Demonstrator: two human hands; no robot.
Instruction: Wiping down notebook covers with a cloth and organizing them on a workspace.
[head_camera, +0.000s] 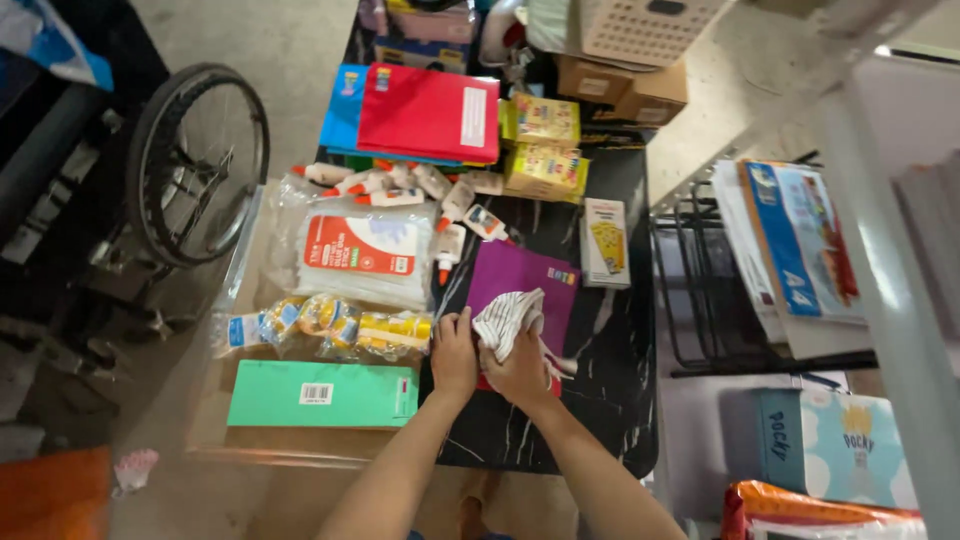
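Head view, looking down on a black marble-patterned tabletop (610, 350) crowded with stationery. Right hand (520, 372) has its fingers closed around a striped white cloth (508, 318), which is bunched up and rises above the knuckles; the cloth sits over the lower edge of a purple packet (520, 275) lying flat on the tabletop. Left hand (454, 355) is just beside the right, touching it, fingers curled inward near the cloth (whether they actually pinch the fabric cannot be told from this angle). Left of the hands: a green flat box (320, 395) resting on a brown cardboard sheet (250, 440), and above it a clear bag of yellow-and-blue tape rolls (330, 325). Further up, a clear bag with a red-labelled pack (360, 250) inside, then a scatter of white glue bottles with orange caps (420, 190). At the far end, a red folder (428, 112) overlaps a blue one (343, 105), with yellow boxes (545, 145) beside them. A small white-and-yellow box (605, 242) lies right of the purple packet. A wheel (198, 165) stands on the floor to the left; a wire rack holding printed paper pads (790, 245) is on the right.
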